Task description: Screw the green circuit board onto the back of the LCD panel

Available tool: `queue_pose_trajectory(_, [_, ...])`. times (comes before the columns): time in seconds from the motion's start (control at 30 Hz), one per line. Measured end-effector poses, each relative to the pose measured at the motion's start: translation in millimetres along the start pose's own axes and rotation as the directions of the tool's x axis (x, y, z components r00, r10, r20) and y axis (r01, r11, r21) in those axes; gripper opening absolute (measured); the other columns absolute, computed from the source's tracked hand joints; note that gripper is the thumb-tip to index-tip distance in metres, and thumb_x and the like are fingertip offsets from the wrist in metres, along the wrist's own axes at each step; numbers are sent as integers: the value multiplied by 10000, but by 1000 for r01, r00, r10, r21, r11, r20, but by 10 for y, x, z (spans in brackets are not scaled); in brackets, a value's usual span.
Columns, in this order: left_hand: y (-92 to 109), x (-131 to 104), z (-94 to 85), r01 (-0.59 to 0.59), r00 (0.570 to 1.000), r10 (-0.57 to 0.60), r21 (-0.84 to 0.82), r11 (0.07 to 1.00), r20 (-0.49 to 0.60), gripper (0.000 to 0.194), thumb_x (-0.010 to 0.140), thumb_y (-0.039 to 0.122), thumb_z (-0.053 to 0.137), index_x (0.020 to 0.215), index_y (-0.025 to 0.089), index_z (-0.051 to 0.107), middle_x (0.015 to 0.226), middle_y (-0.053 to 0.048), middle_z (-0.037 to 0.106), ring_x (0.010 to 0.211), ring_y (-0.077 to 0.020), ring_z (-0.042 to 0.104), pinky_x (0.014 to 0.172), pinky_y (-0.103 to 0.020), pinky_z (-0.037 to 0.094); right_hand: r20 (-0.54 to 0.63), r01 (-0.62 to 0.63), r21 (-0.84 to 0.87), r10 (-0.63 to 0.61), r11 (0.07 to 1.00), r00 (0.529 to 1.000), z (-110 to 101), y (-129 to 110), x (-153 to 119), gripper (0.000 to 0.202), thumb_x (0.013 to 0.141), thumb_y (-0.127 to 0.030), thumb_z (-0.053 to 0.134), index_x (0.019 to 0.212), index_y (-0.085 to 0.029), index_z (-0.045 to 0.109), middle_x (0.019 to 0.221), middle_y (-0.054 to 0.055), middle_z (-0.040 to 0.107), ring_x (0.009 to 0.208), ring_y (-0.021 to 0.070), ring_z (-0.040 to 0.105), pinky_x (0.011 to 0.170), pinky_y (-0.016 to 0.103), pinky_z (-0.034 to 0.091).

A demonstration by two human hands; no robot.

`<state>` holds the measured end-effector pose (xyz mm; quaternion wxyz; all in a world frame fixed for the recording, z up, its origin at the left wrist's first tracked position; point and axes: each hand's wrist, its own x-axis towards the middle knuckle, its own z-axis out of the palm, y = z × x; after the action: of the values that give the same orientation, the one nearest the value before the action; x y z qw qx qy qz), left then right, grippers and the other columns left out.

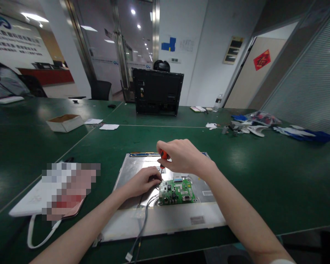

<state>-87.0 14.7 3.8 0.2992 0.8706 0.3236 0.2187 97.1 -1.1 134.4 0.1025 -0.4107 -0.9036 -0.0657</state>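
Note:
My right hand (183, 156) is wrapped round a red and black screwdriver (163, 156), held upright with its shaft pointing down. The tip comes down by the upper left corner of a green circuit board (177, 191). Beside that corner my left hand (147, 180) has its fingers bent together close to the shaft; whatever they pinch is hidden. The board lies on the silvery back of a flat display panel (165, 223). Grey cables (145, 220) run from the board's left side over the panel's near edge to a white plug.
At the left lie a white device (30, 200) with a white cable and a partly blurred pinkish object (68, 205). Farther back are an open box (65, 123), papers (109, 127) and a black monitor housing (158, 91). Bags and scraps (247, 126) lie at the right.

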Motion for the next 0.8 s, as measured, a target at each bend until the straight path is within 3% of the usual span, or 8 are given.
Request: queue_pose_trajectory(0.8, [-33,-4,5,-1,1000,0,-28,1000,-10,75,841,203,572,856,169,637,849,-35,635,815,-171,560,744,-281,432,46,16,17,-17,1000,999,47,-9,25,180,814,-327,547,963,-227,534,786,4,656,639,124,510,522,270,179])
